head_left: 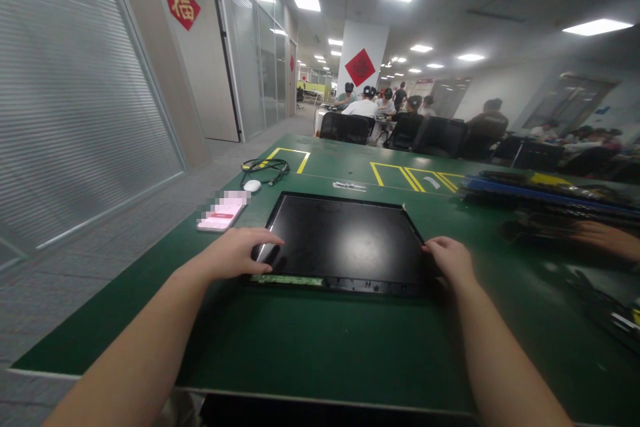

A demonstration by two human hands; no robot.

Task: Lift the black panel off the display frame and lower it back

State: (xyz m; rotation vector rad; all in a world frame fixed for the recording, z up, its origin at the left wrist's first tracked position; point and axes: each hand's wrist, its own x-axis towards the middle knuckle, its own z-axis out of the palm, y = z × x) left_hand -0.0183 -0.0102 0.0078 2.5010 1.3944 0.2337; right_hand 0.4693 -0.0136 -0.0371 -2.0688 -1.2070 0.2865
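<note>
A black LCD display panel (345, 235) lies flat on the green table in front of me, a green circuit strip (287, 279) along its near edge. My left hand (243, 252) is at the panel's left edge, index finger reaching over the screen and thumb near the front corner, with a gap between them. At the right edge, my right hand (450, 259) has its thumb and index finger closed on the frame; its other fingers are partly hidden.
Left of the panel are a phone (223, 211), a white mouse-like object (252, 185) and a coiled black cable (274, 163). Another person's hand (607, 239) is at right, by blurred dark parts (540, 190). Yellow tape (390, 164) marks the table (320, 353).
</note>
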